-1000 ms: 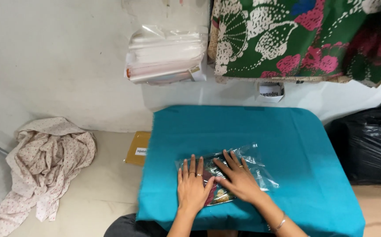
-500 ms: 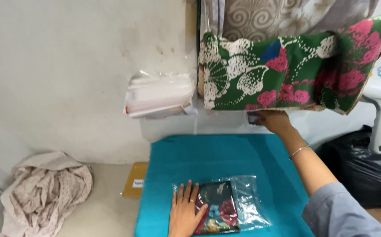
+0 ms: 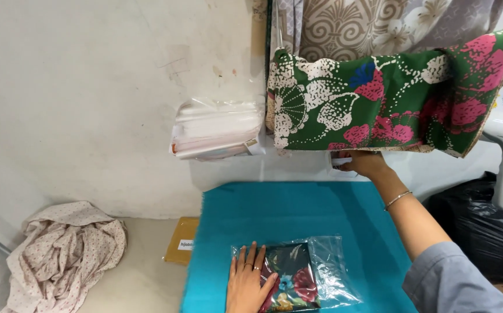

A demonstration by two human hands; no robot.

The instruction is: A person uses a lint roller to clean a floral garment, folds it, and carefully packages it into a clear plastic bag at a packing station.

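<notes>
The left hand (image 3: 250,284) lies flat, fingers spread, pressing a folded floral cloth in a clear plastic bag (image 3: 298,277) near the front edge of the teal-covered worktop (image 3: 298,211); it grips nothing. The right hand (image 3: 363,163) reaches past the far edge, touching a small white thing (image 3: 339,162) beneath the hanging green floral fabric (image 3: 390,104); its grip cannot be told. The bagging step looks in hand; closing the glossy, crinkled bag would call for steady pressure.
</notes>
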